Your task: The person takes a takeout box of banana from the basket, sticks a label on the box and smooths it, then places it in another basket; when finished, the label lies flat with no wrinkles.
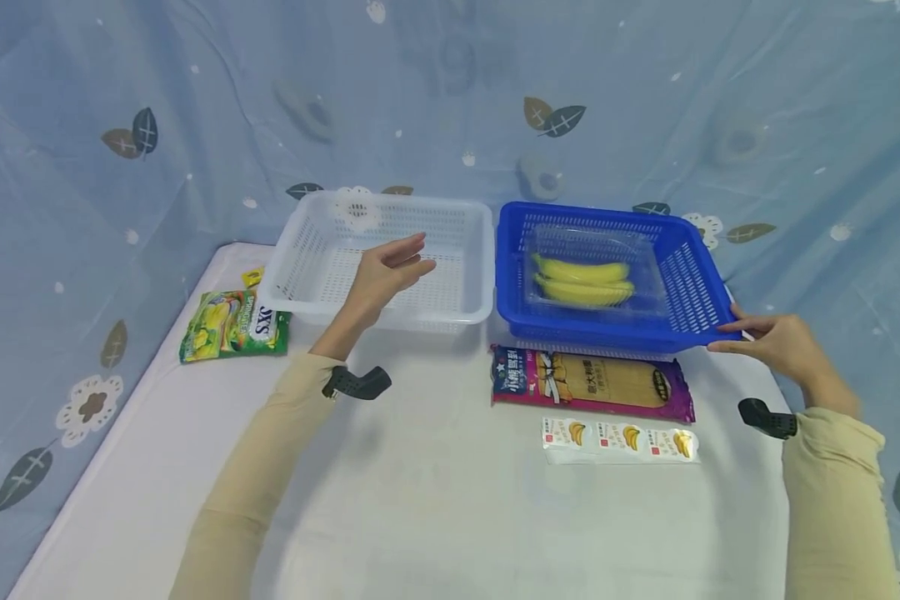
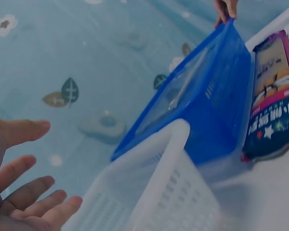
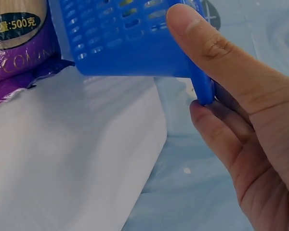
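Observation:
My right hand (image 1: 783, 348) pinches the front right corner of the blue basket (image 1: 585, 336), thumb and fingers on either side of its rim (image 3: 202, 86). Inside that basket sits a clear plastic box (image 1: 648, 292) with yellow bananas (image 1: 585, 283). Over the white basket (image 1: 375, 317), my left hand (image 1: 386, 275) is held with fingers loosely extended and nothing in its grasp. The left wrist view shows this left hand (image 2: 29, 183) with spread fingers, apart from the white basket's rim (image 2: 176, 134). Both baskets stand side by side.
In front of the blue basket lies a pasta packet (image 1: 592, 383), and nearer still a strip of banana stickers (image 1: 619, 442). A green candy bag (image 1: 232, 325) and a small yellow wrapper (image 1: 252, 277) lie left of the white basket. Patterned blue cloth (image 1: 435, 100) rises behind the table.

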`<control>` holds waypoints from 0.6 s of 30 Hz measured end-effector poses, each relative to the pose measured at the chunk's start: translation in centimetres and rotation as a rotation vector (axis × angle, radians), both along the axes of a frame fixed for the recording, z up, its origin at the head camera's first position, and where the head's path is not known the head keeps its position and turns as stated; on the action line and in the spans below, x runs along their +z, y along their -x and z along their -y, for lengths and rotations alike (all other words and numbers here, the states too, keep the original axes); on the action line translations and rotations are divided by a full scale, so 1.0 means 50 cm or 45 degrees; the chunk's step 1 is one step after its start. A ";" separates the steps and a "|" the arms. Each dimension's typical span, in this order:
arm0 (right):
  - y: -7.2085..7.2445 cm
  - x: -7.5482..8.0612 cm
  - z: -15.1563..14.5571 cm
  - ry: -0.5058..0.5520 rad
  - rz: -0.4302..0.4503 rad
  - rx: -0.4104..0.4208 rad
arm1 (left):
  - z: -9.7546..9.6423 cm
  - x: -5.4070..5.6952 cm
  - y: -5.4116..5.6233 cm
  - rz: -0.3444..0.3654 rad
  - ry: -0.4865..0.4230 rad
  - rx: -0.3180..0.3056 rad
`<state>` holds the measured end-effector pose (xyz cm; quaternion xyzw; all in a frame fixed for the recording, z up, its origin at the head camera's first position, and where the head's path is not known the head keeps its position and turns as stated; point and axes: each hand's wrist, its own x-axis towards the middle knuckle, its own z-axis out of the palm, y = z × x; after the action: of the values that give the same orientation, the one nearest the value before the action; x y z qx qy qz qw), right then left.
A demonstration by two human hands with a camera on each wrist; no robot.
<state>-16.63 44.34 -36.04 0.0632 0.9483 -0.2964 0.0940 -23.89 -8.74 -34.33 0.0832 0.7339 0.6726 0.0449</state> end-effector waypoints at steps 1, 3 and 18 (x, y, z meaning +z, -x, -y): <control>0.000 0.002 -0.002 -0.008 -0.013 -0.006 | -0.010 0.001 0.002 0.017 -0.030 -0.004; -0.001 0.004 -0.003 -0.041 -0.035 -0.012 | -0.029 0.005 0.006 0.054 -0.086 -0.005; 0.005 0.002 -0.002 -0.070 -0.019 -0.015 | -0.129 0.007 0.028 0.188 -0.238 -0.044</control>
<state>-16.88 44.43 -35.94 0.0692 0.9564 -0.2713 0.0832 -25.27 -2.30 -34.00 0.0498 0.6611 0.7416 0.1024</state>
